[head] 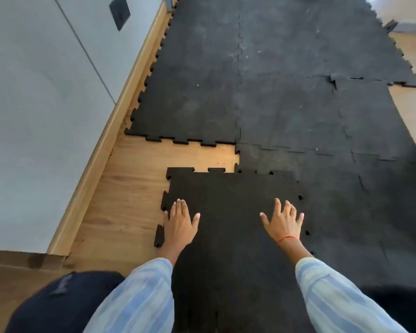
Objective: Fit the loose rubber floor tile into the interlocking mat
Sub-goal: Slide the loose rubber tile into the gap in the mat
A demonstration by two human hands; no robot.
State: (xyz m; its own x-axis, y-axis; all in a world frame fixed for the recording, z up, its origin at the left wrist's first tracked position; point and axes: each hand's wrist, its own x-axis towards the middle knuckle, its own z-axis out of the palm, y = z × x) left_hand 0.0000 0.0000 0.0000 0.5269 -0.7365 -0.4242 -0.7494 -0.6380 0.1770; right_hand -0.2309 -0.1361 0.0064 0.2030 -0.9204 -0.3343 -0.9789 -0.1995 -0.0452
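A loose black rubber tile (231, 203) with toothed edges lies flat in front of me. Its right part overlaps the interlocking black mat (286, 104), and its left part lies on bare wood. My left hand (179, 227) rests palm down near the tile's left edge, fingers together. My right hand (282, 221), with a red thread at the wrist, rests flat near the tile's right edge, fingers spread. Between the tile's far edge and the mat's toothed edge, a strip of wooden floor (202, 157) shows as a gap.
A grey wall (34, 116) with a wooden skirting board (120, 109) runs along the left. A dark switch plate (119, 11) is on the wall. My knee in dark cloth (65, 301) is at the bottom left. A mat tile at the far right (375, 80) sits slightly lifted.
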